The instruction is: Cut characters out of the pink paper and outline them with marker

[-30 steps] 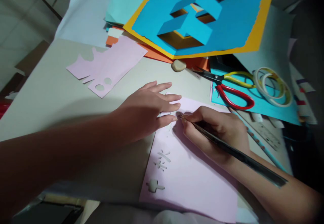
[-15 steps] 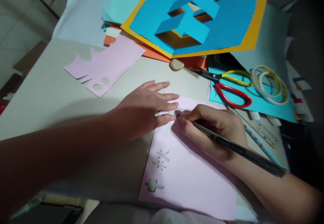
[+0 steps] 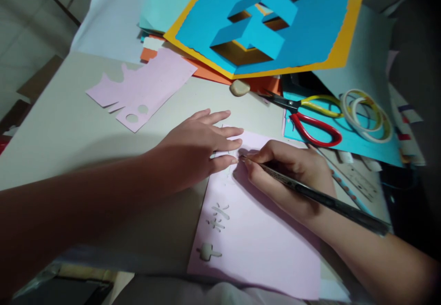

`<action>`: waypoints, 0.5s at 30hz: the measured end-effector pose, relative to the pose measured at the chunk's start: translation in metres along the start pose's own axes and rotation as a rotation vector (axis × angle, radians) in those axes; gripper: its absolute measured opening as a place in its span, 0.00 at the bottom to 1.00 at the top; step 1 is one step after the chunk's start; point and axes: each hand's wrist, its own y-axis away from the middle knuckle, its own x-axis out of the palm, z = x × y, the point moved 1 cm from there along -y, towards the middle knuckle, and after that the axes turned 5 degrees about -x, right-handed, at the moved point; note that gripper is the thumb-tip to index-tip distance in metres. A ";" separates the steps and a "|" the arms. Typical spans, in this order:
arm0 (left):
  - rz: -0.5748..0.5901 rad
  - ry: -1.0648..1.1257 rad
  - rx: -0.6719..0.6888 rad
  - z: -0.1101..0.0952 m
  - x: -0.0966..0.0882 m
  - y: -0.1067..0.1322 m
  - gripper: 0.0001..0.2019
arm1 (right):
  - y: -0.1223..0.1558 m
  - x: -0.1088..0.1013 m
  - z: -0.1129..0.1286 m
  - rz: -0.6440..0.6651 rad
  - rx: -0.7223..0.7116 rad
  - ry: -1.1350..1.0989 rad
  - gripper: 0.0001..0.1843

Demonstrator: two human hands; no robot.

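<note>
Lightly, right hand [image 3: 289, 181] pinches craft knife [image 3: 310, 194]; lilac card [image 3: 255, 245].

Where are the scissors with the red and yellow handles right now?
The scissors lie on a turquoise sheet at upper right in the head view, above the right hand, beside tape rolls.

Black craft knife [image 3: 320, 198], tip on flat lilac paper sheet [image 3: 262, 245]; small shapes [image 3: 217, 217] cut out near left edge.

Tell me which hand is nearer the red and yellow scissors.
Right. The right hand, holding a craft knife, is just below the scissors without touching them. The left hand, resting on the pink paper, is farther away, to the right hand's left.
</note>
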 end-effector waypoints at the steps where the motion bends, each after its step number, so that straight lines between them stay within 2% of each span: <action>1: -0.006 0.003 0.003 0.000 0.000 0.000 0.13 | 0.000 0.000 -0.001 -0.035 0.006 -0.017 0.09; 4: -0.028 0.018 0.014 0.000 0.000 0.001 0.12 | 0.000 0.001 -0.004 -0.108 0.034 -0.051 0.09; 15: -0.052 0.014 0.039 0.000 0.002 -0.001 0.13 | -0.002 0.001 -0.005 -0.033 0.008 -0.010 0.07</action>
